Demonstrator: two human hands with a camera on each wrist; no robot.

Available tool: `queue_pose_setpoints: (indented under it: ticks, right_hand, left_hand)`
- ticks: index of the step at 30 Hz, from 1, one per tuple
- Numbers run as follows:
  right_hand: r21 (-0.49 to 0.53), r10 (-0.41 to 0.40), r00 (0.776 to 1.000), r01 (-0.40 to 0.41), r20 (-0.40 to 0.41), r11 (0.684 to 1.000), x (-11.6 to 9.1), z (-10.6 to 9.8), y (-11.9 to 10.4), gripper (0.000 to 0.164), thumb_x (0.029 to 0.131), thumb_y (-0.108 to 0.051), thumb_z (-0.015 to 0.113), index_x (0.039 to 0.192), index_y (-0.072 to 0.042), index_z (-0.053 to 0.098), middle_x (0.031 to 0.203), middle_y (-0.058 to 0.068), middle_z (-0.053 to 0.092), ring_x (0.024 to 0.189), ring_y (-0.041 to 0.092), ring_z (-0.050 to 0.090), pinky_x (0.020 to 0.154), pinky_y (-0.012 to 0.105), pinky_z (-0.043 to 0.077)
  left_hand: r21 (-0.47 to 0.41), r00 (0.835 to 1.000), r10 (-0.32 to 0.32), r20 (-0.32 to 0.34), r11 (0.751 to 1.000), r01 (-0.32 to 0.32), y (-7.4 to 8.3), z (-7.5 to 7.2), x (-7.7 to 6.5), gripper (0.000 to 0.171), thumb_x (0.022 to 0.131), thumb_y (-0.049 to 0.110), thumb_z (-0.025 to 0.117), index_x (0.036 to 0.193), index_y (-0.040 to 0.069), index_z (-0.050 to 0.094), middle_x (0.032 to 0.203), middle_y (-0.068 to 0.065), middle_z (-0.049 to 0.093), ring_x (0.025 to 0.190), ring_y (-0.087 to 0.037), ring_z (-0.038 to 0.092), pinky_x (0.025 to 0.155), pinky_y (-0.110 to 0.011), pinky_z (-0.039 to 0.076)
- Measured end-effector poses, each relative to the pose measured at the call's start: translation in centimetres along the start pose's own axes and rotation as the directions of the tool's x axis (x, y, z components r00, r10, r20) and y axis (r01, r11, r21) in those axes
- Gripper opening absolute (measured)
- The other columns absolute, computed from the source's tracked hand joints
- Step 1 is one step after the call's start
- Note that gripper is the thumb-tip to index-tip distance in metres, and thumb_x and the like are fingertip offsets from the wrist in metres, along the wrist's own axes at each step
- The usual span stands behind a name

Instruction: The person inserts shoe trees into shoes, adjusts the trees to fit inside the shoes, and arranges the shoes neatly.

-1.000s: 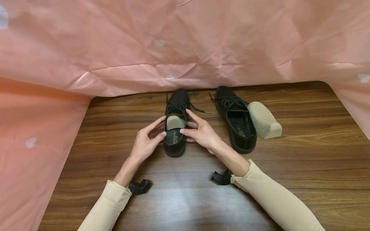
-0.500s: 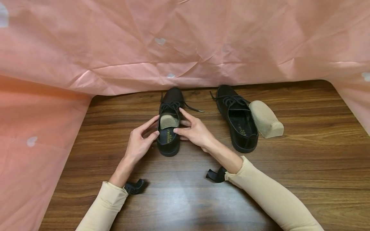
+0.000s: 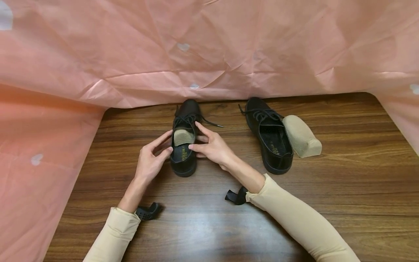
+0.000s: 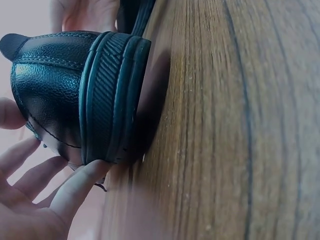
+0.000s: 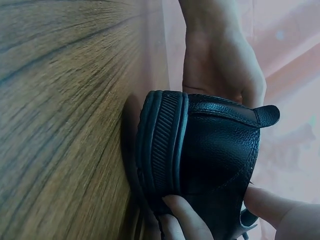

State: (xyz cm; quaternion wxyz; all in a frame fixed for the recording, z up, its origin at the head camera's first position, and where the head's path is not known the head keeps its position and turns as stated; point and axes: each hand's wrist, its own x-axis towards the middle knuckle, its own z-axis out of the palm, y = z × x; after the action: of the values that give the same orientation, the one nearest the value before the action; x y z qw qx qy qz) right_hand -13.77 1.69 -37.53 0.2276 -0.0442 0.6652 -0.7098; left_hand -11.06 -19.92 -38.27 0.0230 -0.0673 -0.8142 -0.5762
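Note:
A black lace-up leather shoe (image 3: 184,168) points away from me at mid-left of the head view, with a beige block-like shoe insert (image 3: 184,137) in its opening. My left hand (image 3: 151,159) grips its left side, thumb at the rim and fingers along the outer wall. On the opposite side my right hand (image 3: 212,148) holds it likewise, index finger up beside the laces. In the left wrist view the shoe's heel (image 4: 50,85) stands close over the wood, with a shadow beneath its sole. The right wrist view shows fingertips (image 5: 182,210) at the sole's edge.
A second black shoe (image 3: 276,162) stands to the right, its opening showing a bare insole. Against its right side lies another beige insert (image 3: 301,136). Pink cloth (image 3: 209,54) rises behind and at both sides of the wooden tabletop (image 3: 203,225). Black wrist mounts (image 3: 148,211) jut inward.
Both hands have carried the black shoe, with the insert in it, steadily to the left, widening the gap to the second shoe. The second shoe and loose insert stay put.

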Motion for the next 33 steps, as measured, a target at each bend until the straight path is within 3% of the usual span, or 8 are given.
queue_pose_setpoints:
  ticks: [4, 11, 22, 33]
  right_hand:
    - [0.0, 0.007, 1.0, -0.007, -0.002, 1.0, 0.4, 0.5, 0.0, 0.081, 0.091, -0.002, 0.069, 0.158, -0.025, 0.029, 0.142, 0.024, 0.05, 0.113, 0.03, 0.064, 0.088, 0.042, 0.056]
    - [-0.002, 0.014, 1.0, -0.014, 0.004, 1.0, 1.6, 1.7, 0.0, 0.082, 0.091, -0.001, 0.069, 0.158, -0.025, 0.029, 0.144, 0.026, 0.048, 0.115, 0.031, 0.063, 0.088, 0.042, 0.056]
    - [-0.006, 0.009, 1.0, -0.009, -0.018, 1.0, 2.6, 2.7, 0.2, 0.081, 0.09, -0.003, 0.072, 0.156, -0.029, 0.034, 0.146, 0.026, 0.046, 0.114, 0.029, 0.064, 0.088, 0.041, 0.056]
    - [0.062, -0.018, 1.0, 0.018, 0.005, 0.998, 3.5, 3.8, 0.2, 0.078, 0.089, -0.002, 0.072, 0.154, -0.029, 0.038, 0.143, 0.026, 0.049, 0.113, 0.027, 0.065, 0.087, 0.042, 0.056]
  left_hand:
    - [0.003, 0.999, -0.027, -0.02, 1.0, 0.027, 1.7, -0.2, -0.3, 0.045, 0.092, -0.004, 0.061, 0.137, 0.001, 0.059, 0.136, -0.019, 0.058, 0.119, -0.038, 0.059, 0.074, -0.015, 0.054]
    - [-0.044, 0.996, -0.035, -0.087, 0.999, 0.032, -2.1, -1.3, 0.5, 0.044, 0.092, 0.002, 0.063, 0.132, 0.022, 0.067, 0.131, -0.007, 0.064, 0.116, -0.027, 0.063, 0.072, -0.018, 0.056]
    - [-0.097, 0.992, -0.056, -0.117, 0.994, 0.045, -2.9, -2.2, 1.0, 0.044, 0.092, -0.002, 0.062, 0.133, 0.015, 0.066, 0.13, -0.014, 0.064, 0.109, -0.02, 0.065, 0.067, -0.018, 0.055]
    - [-0.09, 0.975, -0.097, -0.201, 0.993, 0.081, -2.7, -3.3, 1.2, 0.043, 0.09, -0.002, 0.062, 0.128, 0.016, 0.07, 0.128, -0.006, 0.067, 0.106, -0.015, 0.066, 0.063, -0.015, 0.052]
